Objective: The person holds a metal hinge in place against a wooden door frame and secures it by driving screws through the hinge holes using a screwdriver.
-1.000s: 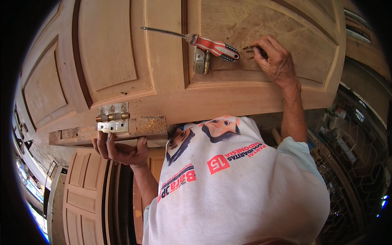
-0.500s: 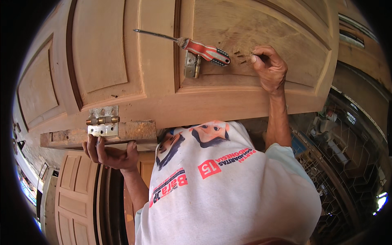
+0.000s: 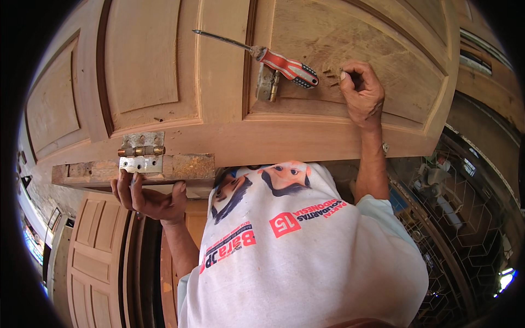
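Note:
My left hand (image 3: 152,202) rests against the near edge of a wooden bar (image 3: 188,165), fingers extended and thumb apart. Its fingertips touch just below a metal hinge (image 3: 141,151) with a brass-coloured barrel; one leaf lies on the bar, the other on the door (image 3: 306,134). Over the door panel my right hand (image 3: 363,94) is closed in a pinch of thumb and forefinger. Whatever it holds, if anything, is too small to make out. Beside it lie a few small screws (image 3: 331,76) and a red, white and blue-handled screwdriver (image 3: 287,66).
A second hinge (image 3: 267,83) lies partly under the screwdriver. One loose screw (image 3: 158,119) sits on the door above the left hinge. Another panelled door (image 3: 95,257) stands at lower left. Metal wire mesh (image 3: 459,229) is at the right.
The view has shifted a little, so the door and tools appear slightly farther right. My right hand is a bit nearer the loose screws; my left hand stays at the bar.

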Demonstrator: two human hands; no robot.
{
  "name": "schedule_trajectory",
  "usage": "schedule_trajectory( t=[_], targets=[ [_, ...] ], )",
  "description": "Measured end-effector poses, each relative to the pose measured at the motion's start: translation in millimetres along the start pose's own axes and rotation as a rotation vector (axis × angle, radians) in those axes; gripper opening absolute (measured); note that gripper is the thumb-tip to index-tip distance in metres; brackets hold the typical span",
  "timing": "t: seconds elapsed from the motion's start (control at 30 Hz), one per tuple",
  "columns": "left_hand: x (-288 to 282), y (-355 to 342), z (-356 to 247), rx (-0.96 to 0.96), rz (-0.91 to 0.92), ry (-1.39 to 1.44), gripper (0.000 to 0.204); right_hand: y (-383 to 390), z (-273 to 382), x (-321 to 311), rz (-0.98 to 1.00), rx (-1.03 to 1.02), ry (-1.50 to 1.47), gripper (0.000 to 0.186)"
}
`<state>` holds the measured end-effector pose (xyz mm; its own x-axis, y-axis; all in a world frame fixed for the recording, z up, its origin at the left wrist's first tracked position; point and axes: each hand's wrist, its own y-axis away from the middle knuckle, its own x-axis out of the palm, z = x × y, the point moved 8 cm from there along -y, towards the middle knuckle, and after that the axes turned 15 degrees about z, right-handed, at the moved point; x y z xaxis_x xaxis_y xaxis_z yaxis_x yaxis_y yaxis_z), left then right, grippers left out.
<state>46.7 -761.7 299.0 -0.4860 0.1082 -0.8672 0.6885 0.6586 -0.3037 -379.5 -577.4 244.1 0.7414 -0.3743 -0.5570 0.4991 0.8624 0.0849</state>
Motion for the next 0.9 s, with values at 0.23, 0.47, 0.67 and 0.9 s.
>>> schedule_trajectory(
  t=[0.23, 0.47, 0.67, 0.9],
  targets=[
    [1, 1, 0, -0.010, 0.010, -0.014, 0.076, -1, 22, 5, -0.086, -0.119, 0.346, 0.019],
    [1, 3, 2, -0.045, 0.029, -0.039, 0.081, 10, 10, 6, -0.166, -0.109, 0.254, 0.025],
    [0, 2, 1, -0.047, 0.034, -0.032, 0.080, 11, 5, 8, -0.191, -0.090, 0.236, 0.031],
    [1, 3, 1, -0.027, 0.020, -0.015, 0.079, 8, 9, 9, -0.156, -0.089, 0.342, 0.034]
  ],
)
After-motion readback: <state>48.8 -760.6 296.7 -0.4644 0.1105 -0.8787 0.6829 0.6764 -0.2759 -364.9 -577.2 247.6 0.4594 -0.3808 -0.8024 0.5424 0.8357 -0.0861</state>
